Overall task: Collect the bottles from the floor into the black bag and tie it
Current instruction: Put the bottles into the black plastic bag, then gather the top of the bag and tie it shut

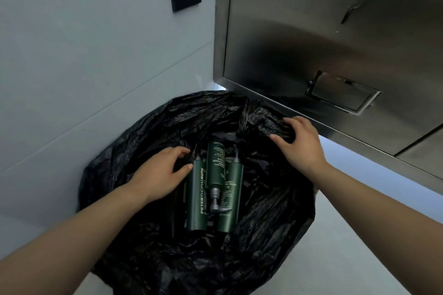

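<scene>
A wide black bag (148, 242) lies open on the floor, its plastic crumpled all round. Three dark green bottles lie side by side in its middle: a left bottle (197, 199) with white lettering, a middle pump bottle (215, 165) with a grey pump head pointing toward me, and a right bottle (230, 201). My left hand (159, 173) rests inside the bag just left of the bottles, fingers curled, thumb touching the left bottle's top. My right hand (298, 142) presses on the bag's far right rim, fingers closed on a fold of the plastic.
A stainless steel cabinet door (323, 43) with a key in its lock and a recessed handle stands behind the bag on the right. A pale tiled wall (84, 67) runs along the left. Light grey floor (347, 258) shows at the lower right.
</scene>
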`<state>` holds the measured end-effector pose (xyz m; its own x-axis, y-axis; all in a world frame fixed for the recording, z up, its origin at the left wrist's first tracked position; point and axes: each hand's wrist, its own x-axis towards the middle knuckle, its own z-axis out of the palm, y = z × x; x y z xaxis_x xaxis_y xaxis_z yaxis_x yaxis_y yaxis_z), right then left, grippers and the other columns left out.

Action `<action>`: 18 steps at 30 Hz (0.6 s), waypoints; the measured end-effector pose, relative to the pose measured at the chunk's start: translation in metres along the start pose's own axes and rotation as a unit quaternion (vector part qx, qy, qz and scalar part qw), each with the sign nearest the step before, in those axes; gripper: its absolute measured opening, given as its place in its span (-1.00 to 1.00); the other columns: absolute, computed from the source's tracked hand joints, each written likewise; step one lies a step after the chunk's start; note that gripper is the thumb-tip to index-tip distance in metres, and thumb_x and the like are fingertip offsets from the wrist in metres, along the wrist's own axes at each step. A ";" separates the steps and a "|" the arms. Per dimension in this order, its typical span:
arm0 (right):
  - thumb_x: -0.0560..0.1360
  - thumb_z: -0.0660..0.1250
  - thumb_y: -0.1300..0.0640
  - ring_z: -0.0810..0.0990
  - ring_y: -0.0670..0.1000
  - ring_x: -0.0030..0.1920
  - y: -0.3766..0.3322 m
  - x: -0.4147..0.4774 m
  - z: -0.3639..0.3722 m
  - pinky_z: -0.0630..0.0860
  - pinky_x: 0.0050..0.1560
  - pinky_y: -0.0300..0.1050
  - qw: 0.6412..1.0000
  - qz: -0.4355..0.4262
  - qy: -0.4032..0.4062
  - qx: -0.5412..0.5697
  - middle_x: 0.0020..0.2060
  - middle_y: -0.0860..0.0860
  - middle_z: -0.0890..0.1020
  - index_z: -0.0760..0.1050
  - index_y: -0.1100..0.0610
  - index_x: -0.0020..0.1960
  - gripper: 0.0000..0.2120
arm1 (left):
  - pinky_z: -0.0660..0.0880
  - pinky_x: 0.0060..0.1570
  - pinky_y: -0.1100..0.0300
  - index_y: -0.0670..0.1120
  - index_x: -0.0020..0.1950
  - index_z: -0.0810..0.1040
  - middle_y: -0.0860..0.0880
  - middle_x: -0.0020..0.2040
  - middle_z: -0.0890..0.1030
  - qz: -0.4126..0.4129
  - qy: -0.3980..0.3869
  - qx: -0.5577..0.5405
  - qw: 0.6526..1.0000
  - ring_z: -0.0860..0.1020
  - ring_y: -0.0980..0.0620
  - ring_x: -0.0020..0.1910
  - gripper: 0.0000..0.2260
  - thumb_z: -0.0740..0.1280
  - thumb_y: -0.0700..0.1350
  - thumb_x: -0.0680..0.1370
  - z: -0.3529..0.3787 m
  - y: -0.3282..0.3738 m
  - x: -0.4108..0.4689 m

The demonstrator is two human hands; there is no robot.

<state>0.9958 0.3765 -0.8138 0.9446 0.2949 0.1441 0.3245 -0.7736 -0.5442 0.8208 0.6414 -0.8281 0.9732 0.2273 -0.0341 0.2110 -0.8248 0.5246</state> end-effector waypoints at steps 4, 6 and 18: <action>0.41 0.38 -0.15 0.22 0.13 0.44 0.022 0.019 0.006 0.25 0.39 0.06 0.998 0.058 -0.012 0.038 0.44 0.11 0.28 0.20 0.06 0.46 -0.28 | 0.45 0.15 0.13 0.00 0.29 0.44 -0.03 0.17 0.56 -0.023 0.013 0.025 0.999 0.52 0.02 0.11 -0.64 0.28 0.07 0.52 -0.018 0.012 0.003; 0.41 0.39 -0.13 0.43 0.12 0.30 0.030 0.024 0.010 0.41 0.24 0.02 0.994 0.062 -0.036 0.078 0.32 0.06 0.46 0.18 0.02 0.46 -0.28 | 0.45 0.14 0.15 0.00 0.27 0.45 -0.03 0.15 0.56 -0.019 0.012 0.045 0.999 0.53 0.04 0.09 -0.65 0.29 0.07 0.51 -0.024 0.022 0.006; 0.47 0.36 0.15 0.49 -0.13 -0.30 0.056 0.007 -0.006 0.38 -0.23 -0.32 0.981 0.003 -0.015 0.194 -0.28 -0.13 0.57 0.52 0.01 0.16 -0.73 | 0.43 0.05 0.20 0.01 0.28 0.44 -0.02 0.18 0.52 -0.074 0.037 -0.071 0.994 0.52 0.05 0.06 -0.65 0.30 0.05 0.52 0.028 0.101 0.067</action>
<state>1.0210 0.3324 -0.8386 0.9424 0.3126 0.1189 0.2708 -0.5045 -0.8198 0.9100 0.5587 -0.8014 0.9222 0.3822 -0.0589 0.3305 -0.7001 0.6330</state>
